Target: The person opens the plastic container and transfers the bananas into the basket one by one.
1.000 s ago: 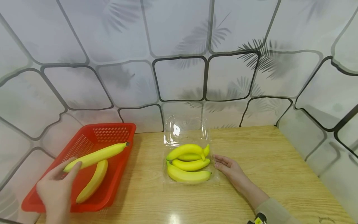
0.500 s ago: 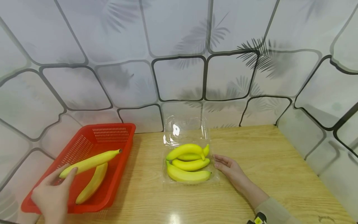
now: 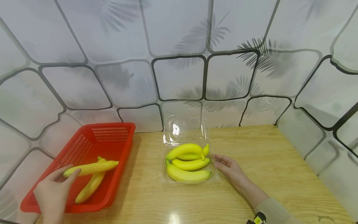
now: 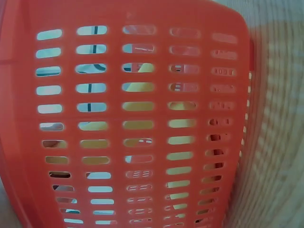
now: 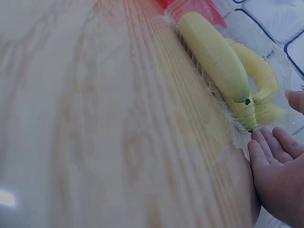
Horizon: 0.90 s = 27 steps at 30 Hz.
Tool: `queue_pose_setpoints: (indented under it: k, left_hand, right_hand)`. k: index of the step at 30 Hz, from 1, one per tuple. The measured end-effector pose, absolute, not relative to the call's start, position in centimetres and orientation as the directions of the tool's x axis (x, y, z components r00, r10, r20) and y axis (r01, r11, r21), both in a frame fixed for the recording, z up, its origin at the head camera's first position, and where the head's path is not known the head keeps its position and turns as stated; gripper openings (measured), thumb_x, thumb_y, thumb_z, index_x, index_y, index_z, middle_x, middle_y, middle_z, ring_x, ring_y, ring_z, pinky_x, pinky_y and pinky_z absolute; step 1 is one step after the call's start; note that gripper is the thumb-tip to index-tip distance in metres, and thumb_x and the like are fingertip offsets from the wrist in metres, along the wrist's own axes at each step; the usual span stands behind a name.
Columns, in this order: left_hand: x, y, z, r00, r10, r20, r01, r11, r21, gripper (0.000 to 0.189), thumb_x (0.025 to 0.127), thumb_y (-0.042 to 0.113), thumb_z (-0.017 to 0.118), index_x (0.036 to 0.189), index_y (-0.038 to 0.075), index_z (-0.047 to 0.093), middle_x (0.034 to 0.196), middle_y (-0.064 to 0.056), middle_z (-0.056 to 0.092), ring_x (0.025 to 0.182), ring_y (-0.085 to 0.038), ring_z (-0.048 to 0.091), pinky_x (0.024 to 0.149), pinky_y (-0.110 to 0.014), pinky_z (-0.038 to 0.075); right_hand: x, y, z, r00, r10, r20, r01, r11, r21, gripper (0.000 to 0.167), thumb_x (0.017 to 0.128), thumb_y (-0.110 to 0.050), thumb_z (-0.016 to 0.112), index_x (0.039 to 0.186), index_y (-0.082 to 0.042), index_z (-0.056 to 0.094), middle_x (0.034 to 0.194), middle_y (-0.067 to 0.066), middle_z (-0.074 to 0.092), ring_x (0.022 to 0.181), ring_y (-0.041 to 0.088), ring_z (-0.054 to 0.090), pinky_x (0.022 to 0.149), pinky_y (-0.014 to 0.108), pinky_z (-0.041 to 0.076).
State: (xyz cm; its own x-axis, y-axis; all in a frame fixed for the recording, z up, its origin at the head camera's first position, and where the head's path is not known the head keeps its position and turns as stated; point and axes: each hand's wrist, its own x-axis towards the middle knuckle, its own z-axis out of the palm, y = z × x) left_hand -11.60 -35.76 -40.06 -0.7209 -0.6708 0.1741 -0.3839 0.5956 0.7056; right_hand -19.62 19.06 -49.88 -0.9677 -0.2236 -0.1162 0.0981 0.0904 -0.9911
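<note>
My left hand pinches one end of a yellow banana between thumb and fingers, low inside a red plastic basket. That banana crosses over a second banana lying in the basket. Only the perforated basket wall fills the left wrist view, with yellow showing through its slots and the hand mostly hidden. At mid-table stands a clear plastic clamshell box, its lid raised, holding several bananas. Beside its right wall, my right hand rests with extended fingertips against the plastic; the right wrist view shows this hand too.
A light wooden table carries both containers. Behind it and at the sides rise walls covered in a patterned white sheet. The basket stands left of the clamshell, with a strip of tabletop between them.
My left hand has lowered its banana into the basket, and the banana's far end has dropped across the other one. The right hand and the clamshell have stayed put.
</note>
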Motion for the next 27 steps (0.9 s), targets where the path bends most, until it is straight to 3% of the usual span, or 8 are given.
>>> queue_pose_setpoints:
  k: [2,5,12,16,18,21,27]
  left_hand:
    - [-11.7,-35.8,-39.9,-0.736,-0.659,0.154,-0.393,0.601,0.697,0.052,0.097,0.034,0.080,0.136,0.001,0.070,0.128,-0.027,0.072,0.087,-0.013,0.060,0.055,0.000,0.036]
    - [-11.8,-35.9,-39.8,-0.745,-0.654,0.133,-0.407,0.603,0.686,0.052,0.097,0.033,0.080,0.137,0.000,0.069,0.130,-0.028,0.071,0.098,-0.031,0.061,0.055,-0.001,0.035]
    - [-11.7,-36.5,-39.6,-0.779,-0.624,0.054,-0.430,0.596,0.678,0.056,0.097,0.036,0.078,0.139,0.000,0.067,0.135,-0.028,0.068,0.108,-0.036,0.060,0.057,-0.007,0.038]
    - [-11.8,-37.0,-39.4,-0.801,-0.598,0.029,-0.432,0.610,0.665,0.057,0.100,0.040,0.074,0.142,0.002,0.066,0.140,-0.024,0.068,0.122,-0.038,0.059,0.073,-0.018,0.041]
    - [-11.8,-37.2,-39.4,-0.812,-0.584,0.019,-0.425,0.612,0.667,0.060,0.101,0.042,0.071,0.145,0.003,0.063,0.143,-0.024,0.065,0.130,-0.040,0.056,0.083,-0.030,0.049]
    - [-11.8,-37.2,-39.4,-0.817,-0.576,0.021,-0.415,0.613,0.672,0.060,0.102,0.043,0.069,0.147,0.005,0.062,0.145,-0.024,0.064,0.135,-0.041,0.053,0.089,-0.038,0.049]
    - [-12.1,-36.9,-39.2,-0.821,-0.570,0.012,-0.407,0.601,0.688,0.060,0.102,0.047,0.068,0.145,0.006,0.064,0.142,-0.021,0.067,0.123,-0.030,0.059,0.079,-0.021,0.043]
  right_hand:
    - [-19.6,19.1,-49.9,-0.968,-0.223,-0.116,0.097,0.096,-0.991,0.064,0.108,-0.018,0.061,0.159,0.010,0.035,0.167,0.027,0.037,0.141,0.011,0.051,0.104,0.005,0.045]
    - [-19.6,19.1,-49.9,-0.970,-0.215,-0.116,0.097,0.097,-0.991,0.063,0.107,-0.017,0.062,0.159,0.010,0.036,0.167,0.027,0.038,0.142,0.013,0.051,0.103,0.005,0.045]
    - [-19.6,19.0,-49.8,-0.969,-0.215,-0.119,0.101,0.095,-0.990,0.063,0.108,-0.017,0.062,0.159,0.010,0.036,0.167,0.027,0.038,0.130,-0.004,0.054,0.104,0.005,0.045]
    - [-19.6,19.0,-49.7,-0.970,-0.216,-0.112,0.093,0.096,-0.991,0.063,0.108,-0.017,0.062,0.159,0.010,0.037,0.167,0.027,0.038,0.127,-0.008,0.054,0.103,0.005,0.045]
    - [-19.6,19.0,-49.7,-0.971,-0.213,-0.113,0.095,0.093,-0.991,0.062,0.107,-0.017,0.062,0.158,0.009,0.037,0.167,0.026,0.039,0.126,-0.008,0.054,0.103,0.005,0.045]
    - [-19.6,19.0,-49.7,-0.971,-0.209,-0.113,0.096,0.089,-0.991,0.062,0.107,-0.017,0.062,0.158,0.009,0.038,0.167,0.026,0.039,0.125,-0.009,0.054,0.103,0.004,0.044]
    - [-19.6,19.0,-49.8,-0.972,-0.205,-0.111,0.097,0.078,-0.992,0.062,0.107,-0.015,0.062,0.158,0.011,0.038,0.166,0.028,0.039,0.118,-0.014,0.056,0.103,0.004,0.045]
